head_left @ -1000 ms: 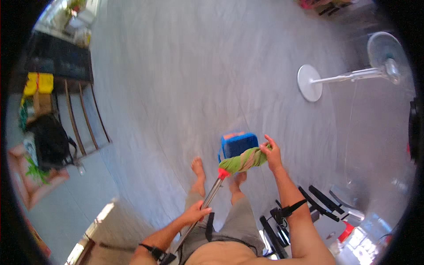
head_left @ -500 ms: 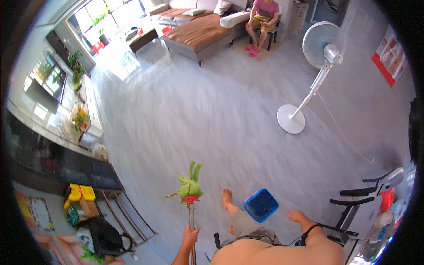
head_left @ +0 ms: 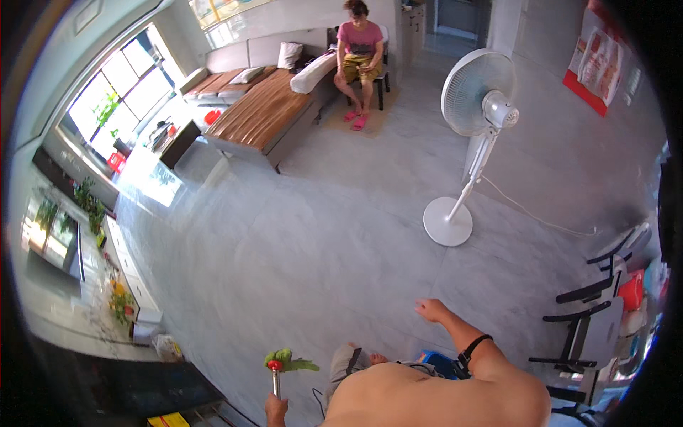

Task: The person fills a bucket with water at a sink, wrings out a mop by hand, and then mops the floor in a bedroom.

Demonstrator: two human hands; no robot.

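Observation:
My left hand, low in the view, is closed round the metal handle of a mop. A red joint tops the handle, and a shaggy green head hangs off it to the right. My right hand is stretched out over the floor with nothing visible in it, its fingers loosely apart. A black strap circles that forearm. Below it, partly hidden by my arm and body, stands a blue bucket. My bare foot shows beside my torso.
A white standing fan trails its cord over the grey floor. Folding chairs line the right side. A person sits by the sofa at the back. A low white cabinet runs along the left.
The view has tilted up toward the room. My right hand has moved up and left, away from the bucket. The mop appears lower, its green head now pointing right.

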